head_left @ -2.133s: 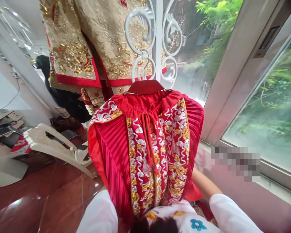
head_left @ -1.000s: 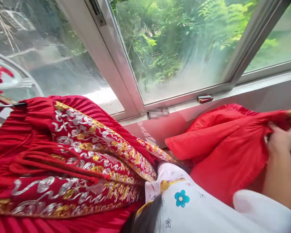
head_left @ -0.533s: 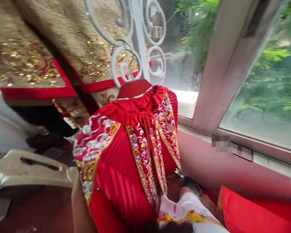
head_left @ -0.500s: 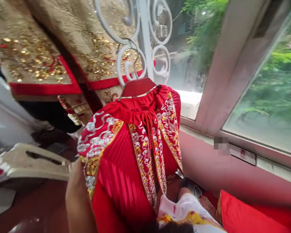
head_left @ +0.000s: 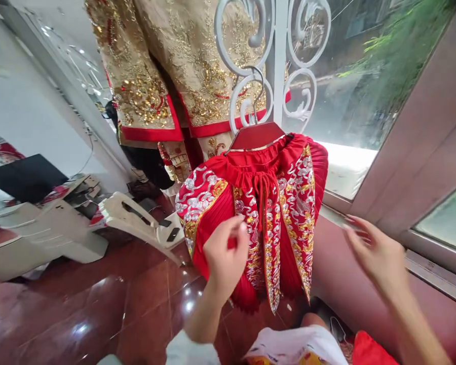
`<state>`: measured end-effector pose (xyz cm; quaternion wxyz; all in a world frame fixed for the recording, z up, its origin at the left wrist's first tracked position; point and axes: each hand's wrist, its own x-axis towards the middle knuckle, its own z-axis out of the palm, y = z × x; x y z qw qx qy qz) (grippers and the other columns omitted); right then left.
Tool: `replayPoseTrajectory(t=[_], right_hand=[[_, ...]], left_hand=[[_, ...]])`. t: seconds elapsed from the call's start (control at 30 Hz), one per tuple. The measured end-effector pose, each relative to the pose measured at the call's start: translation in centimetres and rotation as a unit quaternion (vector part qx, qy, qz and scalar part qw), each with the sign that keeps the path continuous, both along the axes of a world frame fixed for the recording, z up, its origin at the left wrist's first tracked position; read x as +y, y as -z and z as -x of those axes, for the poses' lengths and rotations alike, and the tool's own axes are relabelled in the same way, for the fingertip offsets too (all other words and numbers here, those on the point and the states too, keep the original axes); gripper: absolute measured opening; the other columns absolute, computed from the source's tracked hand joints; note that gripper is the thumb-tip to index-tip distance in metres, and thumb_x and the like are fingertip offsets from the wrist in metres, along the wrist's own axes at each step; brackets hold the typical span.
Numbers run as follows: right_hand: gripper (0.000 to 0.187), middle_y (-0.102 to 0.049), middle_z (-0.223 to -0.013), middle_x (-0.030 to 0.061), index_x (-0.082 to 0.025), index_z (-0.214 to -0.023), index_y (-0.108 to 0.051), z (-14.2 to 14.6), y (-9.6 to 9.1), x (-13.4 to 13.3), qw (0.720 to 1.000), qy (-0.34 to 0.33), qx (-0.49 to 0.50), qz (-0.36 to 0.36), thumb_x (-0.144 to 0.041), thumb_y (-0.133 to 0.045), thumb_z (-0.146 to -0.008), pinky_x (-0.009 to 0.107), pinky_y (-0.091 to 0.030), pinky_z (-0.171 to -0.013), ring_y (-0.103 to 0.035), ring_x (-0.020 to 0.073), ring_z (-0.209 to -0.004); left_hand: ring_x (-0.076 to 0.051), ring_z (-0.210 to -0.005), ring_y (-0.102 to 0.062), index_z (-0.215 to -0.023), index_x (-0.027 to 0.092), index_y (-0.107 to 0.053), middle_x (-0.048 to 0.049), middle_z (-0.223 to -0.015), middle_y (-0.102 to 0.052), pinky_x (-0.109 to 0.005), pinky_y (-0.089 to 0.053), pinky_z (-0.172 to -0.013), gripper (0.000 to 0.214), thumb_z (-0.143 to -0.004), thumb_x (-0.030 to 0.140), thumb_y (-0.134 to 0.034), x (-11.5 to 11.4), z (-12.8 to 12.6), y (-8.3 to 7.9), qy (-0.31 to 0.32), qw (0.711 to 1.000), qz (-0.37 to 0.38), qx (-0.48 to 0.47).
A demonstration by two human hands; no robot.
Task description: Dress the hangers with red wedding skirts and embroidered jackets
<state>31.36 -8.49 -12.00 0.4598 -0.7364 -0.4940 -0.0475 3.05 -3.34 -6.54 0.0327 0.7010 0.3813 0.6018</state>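
A red pleated skirt (head_left: 216, 223) with silver and gold embroidered panels hangs by its gathered waist from a dark red hanger (head_left: 257, 136). Red tie cords (head_left: 265, 190) dangle at the front of the waist. My left hand (head_left: 228, 248) is before the skirt's left part, fingers curled and thumb drawn close to the forefinger; whatever might be between them is hidden. To the right of the skirt, near the window sill, my right hand (head_left: 378, 253) is in the air, apart from the cloth, with its fingers parted.
The hanger hooks onto white scrolled ironwork (head_left: 279, 61). Gold-embroidered garments (head_left: 213, 66) with red hems hang behind. On the left stand a cream plastic chair (head_left: 129, 223) and a black monitor (head_left: 26, 177). A window (head_left: 372, 91) is on the right; red cloth (head_left: 372, 350) lies low.
My left hand has left the skirt's left edge and come in front of it. My right hand has come into view on the right. The view has swung left.
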Motion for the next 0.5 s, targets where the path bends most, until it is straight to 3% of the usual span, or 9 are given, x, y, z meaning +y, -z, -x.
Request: replayPoseTrajectory(t=[0.03, 0.1, 0.17, 0.23, 0.37, 0.43, 0.5], right_hand=[[0.029, -0.070, -0.088, 0.0102, -0.022, -0.103, -0.066, 2.0, -1.0, 1.6, 0.998, -0.053, 0.017, -0.012, -0.042, -0.056, -0.085, 0.033, -0.051, -0.063, -0.065, 0.0199, -0.071], [0.030, -0.070, -0.091, 0.0074, -0.021, -0.101, -0.066, 6.1, -3.3, 4.9, 0.984, -0.160, 0.039, -0.067, -0.044, -0.052, -0.087, 0.032, -0.051, -0.067, -0.065, 0.0170, -0.070], [0.033, -0.068, -0.089, 0.0061, -0.019, -0.100, -0.064, 9.4, -5.2, 7.7, 0.975, -0.191, 0.029, -0.106, -0.046, -0.052, -0.086, 0.030, -0.048, -0.063, -0.060, 0.0146, -0.065], [0.033, -0.066, -0.086, 0.0065, -0.018, -0.096, -0.061, 11.2, -6.3, 9.6, 0.979, -0.173, -0.001, -0.109, -0.047, -0.055, -0.083, 0.030, -0.044, -0.062, -0.057, 0.0154, -0.066], [0.020, -0.062, -0.082, 0.0076, -0.017, -0.083, -0.055, 11.4, -6.5, 10.5, 0.971, -0.193, -0.010, -0.144, -0.035, -0.046, -0.088, 0.031, -0.041, -0.066, -0.054, 0.0167, -0.072], [0.019, -0.060, -0.079, 0.0059, -0.018, -0.081, -0.052, 10.7, -6.4, 10.1, 0.948, -0.259, 0.089, -0.162, -0.035, -0.045, -0.088, 0.030, -0.042, -0.066, -0.053, 0.0146, -0.069], [0.022, -0.058, -0.071, 0.0023, -0.019, -0.082, -0.049, 9.9, -6.4, 9.5, 0.894, -0.346, 0.252, -0.132, -0.041, -0.048, -0.087, 0.027, -0.042, -0.059, -0.050, 0.0118, -0.059]], left_hand=[[-0.011, -0.064, -0.066, -0.098, 0.017, -0.065, -0.0030, -0.081, -0.071, -0.023, -0.055, -0.062, 0.017, -0.085, 0.019, -0.054, 1.0, -1.8, -0.4, 0.027, 0.999, 0.039, -0.002], [-0.011, -0.062, -0.065, -0.106, 0.014, -0.063, -0.0057, -0.085, -0.071, -0.025, -0.055, -0.065, 0.023, -0.088, 0.021, -0.050, 3.1, -4.6, -1.1, 0.005, 0.996, 0.086, 0.010], [-0.014, -0.066, -0.064, -0.109, 0.012, -0.060, -0.0072, -0.087, -0.070, -0.029, -0.053, -0.068, 0.025, -0.088, 0.022, -0.052, 4.7, -6.0, -1.6, -0.053, 0.991, 0.115, 0.033], [-0.017, -0.071, -0.064, -0.108, 0.012, -0.059, -0.0075, -0.085, -0.068, -0.030, -0.051, -0.068, 0.025, -0.088, 0.024, -0.053, 5.5, -6.3, -1.8, -0.111, 0.984, 0.128, 0.046], [-0.021, -0.084, -0.063, -0.116, 0.015, -0.056, -0.0109, -0.101, -0.064, -0.030, -0.048, -0.067, 0.031, -0.088, 0.029, -0.053, 5.7, -6.3, -1.7, -0.169, 0.973, 0.106, 0.118], [-0.020, -0.083, -0.062, -0.111, 0.017, -0.059, -0.0104, -0.104, -0.061, -0.028, -0.046, -0.065, 0.027, -0.087, 0.029, -0.054, 5.8, -6.5, -1.5, -0.173, 0.970, 0.100, 0.139], [-0.017, -0.077, -0.060, -0.094, 0.017, -0.062, -0.0076, -0.096, -0.060, -0.026, -0.045, -0.064, 0.014, -0.087, 0.027, -0.054, 6.0, -6.6, -1.4, -0.142, 0.979, 0.096, 0.107]])
